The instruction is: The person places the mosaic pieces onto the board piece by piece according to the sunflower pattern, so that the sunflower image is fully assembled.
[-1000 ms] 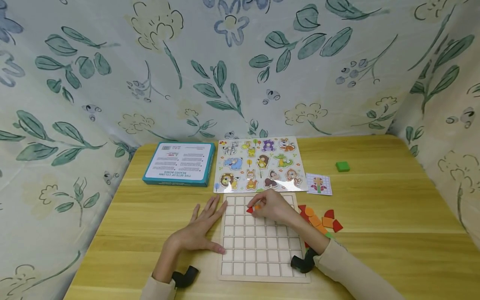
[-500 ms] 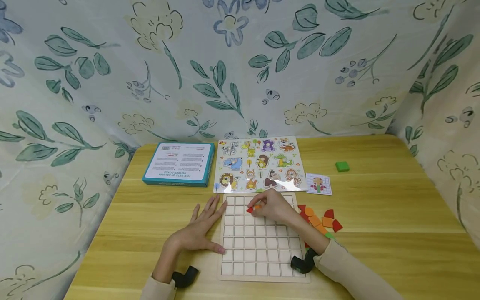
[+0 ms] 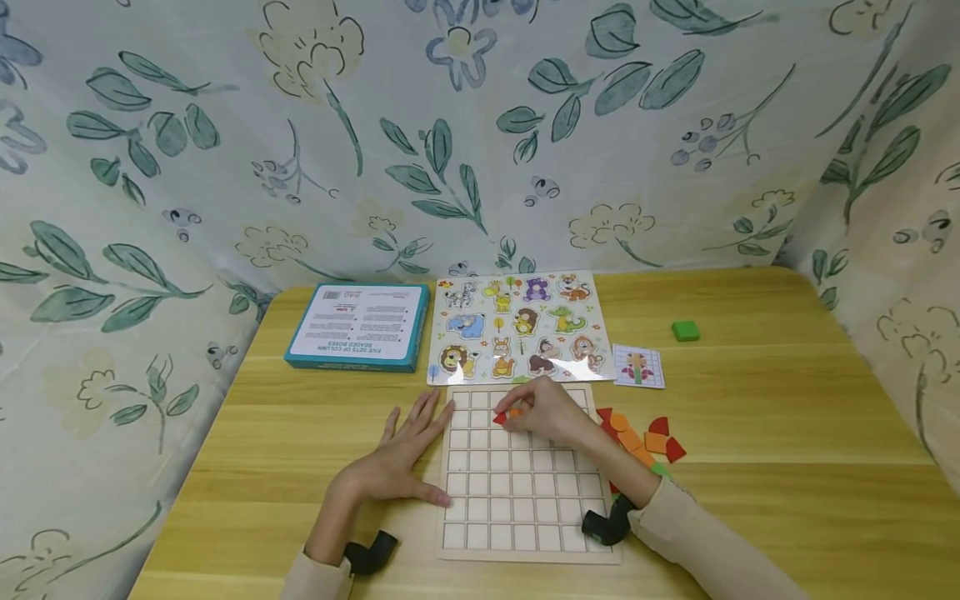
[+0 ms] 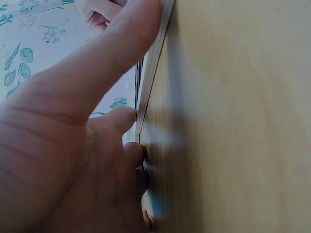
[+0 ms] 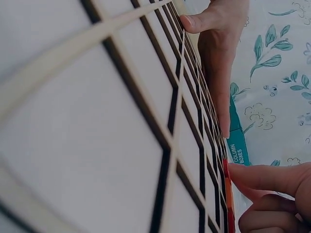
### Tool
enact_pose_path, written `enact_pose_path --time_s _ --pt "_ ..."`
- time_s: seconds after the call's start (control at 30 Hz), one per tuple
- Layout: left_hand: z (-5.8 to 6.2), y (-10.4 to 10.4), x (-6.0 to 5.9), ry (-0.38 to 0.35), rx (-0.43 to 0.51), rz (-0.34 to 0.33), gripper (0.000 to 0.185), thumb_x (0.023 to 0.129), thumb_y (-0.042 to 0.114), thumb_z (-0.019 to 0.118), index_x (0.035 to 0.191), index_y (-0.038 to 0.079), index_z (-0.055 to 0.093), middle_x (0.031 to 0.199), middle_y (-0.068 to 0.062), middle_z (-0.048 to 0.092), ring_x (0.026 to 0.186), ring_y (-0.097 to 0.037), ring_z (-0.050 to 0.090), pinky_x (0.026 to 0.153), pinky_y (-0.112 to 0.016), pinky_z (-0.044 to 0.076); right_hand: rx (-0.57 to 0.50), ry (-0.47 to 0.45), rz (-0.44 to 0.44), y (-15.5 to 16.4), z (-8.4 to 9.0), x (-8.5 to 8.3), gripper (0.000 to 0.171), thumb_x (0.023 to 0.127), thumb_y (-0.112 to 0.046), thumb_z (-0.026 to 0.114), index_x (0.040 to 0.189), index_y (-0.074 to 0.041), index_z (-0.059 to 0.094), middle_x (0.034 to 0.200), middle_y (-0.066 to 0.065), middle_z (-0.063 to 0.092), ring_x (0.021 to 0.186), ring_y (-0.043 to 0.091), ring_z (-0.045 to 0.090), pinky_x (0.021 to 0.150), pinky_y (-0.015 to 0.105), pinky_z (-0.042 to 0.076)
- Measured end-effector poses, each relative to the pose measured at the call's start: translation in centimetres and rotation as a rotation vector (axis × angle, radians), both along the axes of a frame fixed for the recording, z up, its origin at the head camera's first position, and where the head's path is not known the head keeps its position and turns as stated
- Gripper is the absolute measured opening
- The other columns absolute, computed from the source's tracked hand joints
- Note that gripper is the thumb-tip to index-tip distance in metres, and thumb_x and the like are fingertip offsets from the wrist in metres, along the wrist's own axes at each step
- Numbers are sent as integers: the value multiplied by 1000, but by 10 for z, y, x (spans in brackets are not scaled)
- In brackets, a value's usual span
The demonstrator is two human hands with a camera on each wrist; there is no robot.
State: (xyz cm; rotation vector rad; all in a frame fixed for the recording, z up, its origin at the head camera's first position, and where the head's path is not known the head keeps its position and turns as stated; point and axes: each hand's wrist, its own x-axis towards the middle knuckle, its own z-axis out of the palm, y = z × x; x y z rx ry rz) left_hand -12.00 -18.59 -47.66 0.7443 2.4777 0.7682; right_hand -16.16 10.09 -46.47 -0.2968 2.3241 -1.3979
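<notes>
A wooden grid board (image 3: 501, 510) of square cells lies in front of the person. My right hand (image 3: 553, 410) is over its upper part, thumb and index finger pinching a small red tile (image 3: 500, 419) at the second row of cells. An orange tile (image 3: 515, 412) shows beneath the fingers, partly hidden by them. In the right wrist view the red tile (image 5: 225, 168) sits at a fingertip, low against the grid. My left hand (image 3: 393, 462) lies with fingers spread at the board's left side, thumb and index fingertip touching its edge.
Red, orange and green tiles (image 3: 655, 443) lie in a loose group right of the board, partly under the right forearm. Behind are a small pattern card (image 3: 638, 367), an animal puzzle (image 3: 517, 327), a teal box (image 3: 358, 327) and a green block (image 3: 685, 332).
</notes>
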Motion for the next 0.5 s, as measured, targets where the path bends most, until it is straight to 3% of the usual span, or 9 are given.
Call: enact_pose_path --time_s 0.27,0.5 --pt "1 1 0 -4 5 0 129 76 53 88 168 16 4 174 -14 -16 161 -36 -18 123 -69 -16 -24 -4 7 12 2 1 18 86 -13 84 104 -12 83 54 -5 34 53 12 29 52 23 26" --pt "1 0 1 -10 8 5 130 76 52 88 168 17 4 174 -12 -18 161 -36 -18 123 -68 -18 -20 -36 7 42 9 8 20 87 -15 83 107 -14 82 59 -3 29 58 15 27 57 25 26"
